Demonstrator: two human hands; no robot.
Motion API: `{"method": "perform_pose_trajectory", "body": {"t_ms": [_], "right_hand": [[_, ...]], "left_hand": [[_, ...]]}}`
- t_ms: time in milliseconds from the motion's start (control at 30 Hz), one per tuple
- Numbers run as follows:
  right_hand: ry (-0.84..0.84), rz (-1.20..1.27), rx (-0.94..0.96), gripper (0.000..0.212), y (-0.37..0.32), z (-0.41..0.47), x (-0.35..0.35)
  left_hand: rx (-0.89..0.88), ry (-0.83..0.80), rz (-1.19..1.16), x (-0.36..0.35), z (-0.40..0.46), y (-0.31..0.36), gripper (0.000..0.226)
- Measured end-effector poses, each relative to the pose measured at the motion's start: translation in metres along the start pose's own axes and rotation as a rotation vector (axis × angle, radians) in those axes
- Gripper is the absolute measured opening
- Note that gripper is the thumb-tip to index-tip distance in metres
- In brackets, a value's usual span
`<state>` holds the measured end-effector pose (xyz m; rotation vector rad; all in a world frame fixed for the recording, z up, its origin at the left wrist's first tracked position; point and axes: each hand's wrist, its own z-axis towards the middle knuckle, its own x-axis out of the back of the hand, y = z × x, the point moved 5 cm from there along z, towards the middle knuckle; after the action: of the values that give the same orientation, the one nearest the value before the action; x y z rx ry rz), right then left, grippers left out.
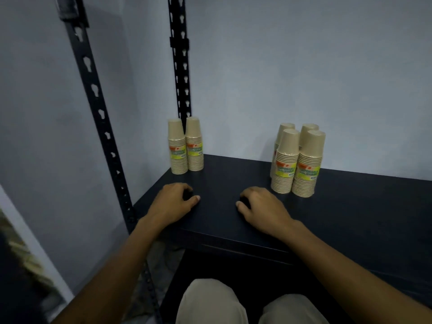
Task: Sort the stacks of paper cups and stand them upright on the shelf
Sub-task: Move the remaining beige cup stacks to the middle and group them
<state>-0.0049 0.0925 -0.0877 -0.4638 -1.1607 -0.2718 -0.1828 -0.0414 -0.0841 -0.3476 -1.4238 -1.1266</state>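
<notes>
The left hand (pixel 173 202) and right hand (pixel 263 206) rest on the near part of the shelf (pixel 362 206), each grip loosely curled and holding nothing. A pair of cup stacks (pixel 186 146) stands far left, and a group of four stacks (pixel 297 161) stands just right of the hands. Sorting looks finished or paused. Any next move would mean reaching for a stack.

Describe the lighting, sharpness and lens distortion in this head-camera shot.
Head view: dim, bluish light; the dark shelf swallows detail, and shadow hides the fingertips of the left hand and right hand. Head view: labels on the cup stacks are soft, barely legible; the front upright bows from wide-angle distortion.
</notes>
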Motion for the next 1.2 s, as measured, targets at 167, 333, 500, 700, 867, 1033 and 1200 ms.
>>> {"method": "perform_pose_trajectory", "body": {"t_ms": [167, 333, 500, 700, 867, 1033, 1200], "right_hand": [[-0.041, 0.032, 0.014, 0.033, -0.023, 0.047, -0.022], [-0.059, 0.059, -0.031, 0.032, -0.031, 0.088, -0.036], [-0.073, 0.29, -0.124, 0.071, -0.03, 0.123, -0.05], [0.015, 0.695, -0.164, 0.091, -0.025, 0.159, -0.056], [-0.026, 0.844, -0.047, 0.078, -0.034, 0.182, -0.063], [-0.03, 0.952, -0.039, 0.065, -0.031, 0.19, -0.066], [-0.013, 0.977, -0.048, 0.065, -0.029, 0.185, -0.067]], "left_hand": [[0.061, 0.021, -0.046, 0.015, 0.016, -0.027, 0.041], [0.121, 0.159, -0.187, 0.017, 0.034, -0.034, 0.044], [0.236, 0.288, -0.353, 0.016, 0.057, -0.045, 0.071], [0.243, 0.303, -0.483, 0.01, 0.079, -0.048, 0.089], [0.231, 0.319, -0.547, 0.006, 0.092, -0.052, 0.083], [0.195, 0.354, -0.614, 0.004, 0.096, -0.051, 0.072], [0.189, 0.346, -0.619, 0.002, 0.096, -0.053, 0.059]]}}
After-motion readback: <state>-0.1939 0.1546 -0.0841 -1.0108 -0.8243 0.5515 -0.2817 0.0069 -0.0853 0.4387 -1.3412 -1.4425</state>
